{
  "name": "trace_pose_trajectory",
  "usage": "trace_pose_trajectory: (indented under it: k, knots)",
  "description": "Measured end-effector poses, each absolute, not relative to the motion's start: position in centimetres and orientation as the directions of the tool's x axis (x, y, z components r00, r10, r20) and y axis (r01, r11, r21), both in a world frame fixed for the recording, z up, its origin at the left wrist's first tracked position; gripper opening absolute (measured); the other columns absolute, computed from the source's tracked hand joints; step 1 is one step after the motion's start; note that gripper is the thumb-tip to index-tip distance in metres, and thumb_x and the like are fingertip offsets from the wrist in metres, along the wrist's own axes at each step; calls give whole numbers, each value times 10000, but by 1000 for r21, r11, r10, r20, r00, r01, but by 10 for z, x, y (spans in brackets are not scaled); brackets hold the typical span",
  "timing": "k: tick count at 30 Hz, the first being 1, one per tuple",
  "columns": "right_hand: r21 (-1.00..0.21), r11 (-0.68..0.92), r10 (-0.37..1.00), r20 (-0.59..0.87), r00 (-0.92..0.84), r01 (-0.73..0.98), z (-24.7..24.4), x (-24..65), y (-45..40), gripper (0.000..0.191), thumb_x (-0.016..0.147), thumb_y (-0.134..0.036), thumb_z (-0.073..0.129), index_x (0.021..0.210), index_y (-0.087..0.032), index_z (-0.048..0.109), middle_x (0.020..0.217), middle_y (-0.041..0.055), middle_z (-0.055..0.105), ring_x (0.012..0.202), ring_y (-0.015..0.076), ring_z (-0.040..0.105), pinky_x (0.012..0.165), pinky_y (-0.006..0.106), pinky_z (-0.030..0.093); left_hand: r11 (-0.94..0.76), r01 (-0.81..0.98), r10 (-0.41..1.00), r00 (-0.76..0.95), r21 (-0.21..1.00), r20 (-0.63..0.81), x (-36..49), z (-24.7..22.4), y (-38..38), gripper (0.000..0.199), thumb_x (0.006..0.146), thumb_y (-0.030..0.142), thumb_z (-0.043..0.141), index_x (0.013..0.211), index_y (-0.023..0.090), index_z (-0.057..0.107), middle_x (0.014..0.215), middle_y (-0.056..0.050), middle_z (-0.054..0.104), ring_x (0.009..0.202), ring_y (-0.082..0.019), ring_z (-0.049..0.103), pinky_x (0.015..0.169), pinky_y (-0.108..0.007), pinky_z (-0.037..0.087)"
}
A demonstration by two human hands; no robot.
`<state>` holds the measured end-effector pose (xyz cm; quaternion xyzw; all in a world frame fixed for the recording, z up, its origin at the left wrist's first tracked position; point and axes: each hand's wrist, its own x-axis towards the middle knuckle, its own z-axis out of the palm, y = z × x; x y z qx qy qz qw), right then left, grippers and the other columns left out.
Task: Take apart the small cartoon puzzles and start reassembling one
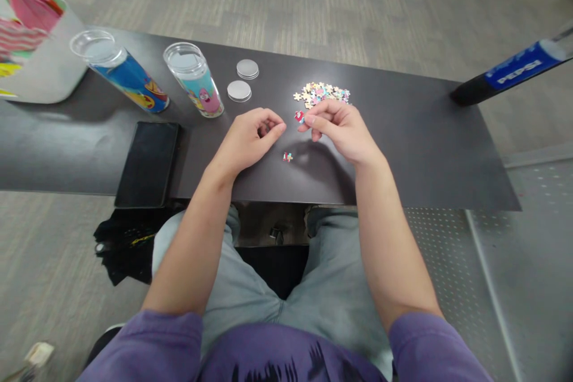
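Between the thumb and fingers of my right hand (338,125) is a small red, white and blue puzzle piece (299,116), lifted above the dark tabletop. My left hand (254,136) is just to its left, thumb and index finger pinched together; whether anything sits between those fingertips is hidden. Below and between the hands, another puzzle piece (287,157) lies on the table, red, white and tan. Behind my right hand spreads a pile of loose puzzle pieces (320,93), partly covered by the fingers.
Two clear-topped cartoon tubes, one blue (134,80) and one light blue (199,86), stand at the left near two round lids (239,91). A black tablet-like slab (150,164) lies along the front edge. A Pepsi bottle (514,70) stands far right, a white bin (54,68) far left.
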<state>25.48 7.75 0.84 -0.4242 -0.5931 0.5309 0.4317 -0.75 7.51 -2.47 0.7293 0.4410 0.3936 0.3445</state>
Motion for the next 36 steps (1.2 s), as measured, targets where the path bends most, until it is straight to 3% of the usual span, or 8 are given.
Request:
trace_pose_trajectory:
  k: [7,14,19,24,27,31,34,36]
  knots:
    - [-996,46,943,18,-333,77,13,258,79,635,849,-773,1206,960,-278,824,929,6,858,630,134,621,582,309,533,-352,410,930,255,842,264,-8,-26,75,270,1160,432,723,1079,230,882,1013,-57,882,876,-224,733,870,-369,562]
    - [-980,-20,896,-106,-432,200,15,262,72,414,904,-532,1216,948,-268,899,865,19,875,621,141,639,586,327,587,-334,499,939,252,800,235,-8,-25,75,227,1165,401,743,1102,236,886,1032,-63,888,904,-235,757,895,-369,607]
    - [-968,-60,877,-167,-451,243,4,261,70,480,849,-558,1239,944,-257,876,876,30,898,648,160,727,576,315,606,-330,525,940,256,784,224,-7,-25,74,159,1140,356,787,1095,236,881,1005,-53,876,885,-237,762,865,-376,595]
    - [-955,104,973,40,-226,279,-4,287,84,488,902,-581,1195,950,-270,822,791,-21,754,572,140,578,504,331,497,-333,553,937,288,763,200,-8,-21,72,183,1122,386,785,1108,238,892,1002,-53,874,876,-239,757,853,-392,562]
    - [-917,175,984,179,-23,360,-11,317,97,406,916,-529,1124,952,-280,804,873,18,763,632,164,553,472,339,496,-326,560,938,295,761,185,-8,-19,71,184,1100,387,776,1087,248,894,983,-48,867,853,-238,736,826,-401,537]
    - [-852,148,973,215,79,502,-20,346,106,230,895,-400,996,997,-293,821,913,15,764,651,181,605,463,322,536,-330,573,933,318,751,168,-9,-18,71,198,1076,443,792,1048,282,904,952,-40,855,822,-244,699,786,-415,520]
    - [-831,109,985,164,53,545,-27,351,105,255,871,-372,958,1091,-300,849,901,-1,747,638,186,598,493,337,555,-344,585,929,325,734,177,-9,-20,72,205,1072,475,800,1040,301,905,947,-45,845,822,-257,695,778,-430,519]
    - [-794,105,988,152,28,598,-29,349,104,295,897,-363,947,1170,-299,857,918,4,745,676,209,623,595,387,620,-347,592,929,324,727,179,-10,-20,72,194,1071,472,806,1046,307,906,951,-48,841,816,-260,688,781,-436,522]
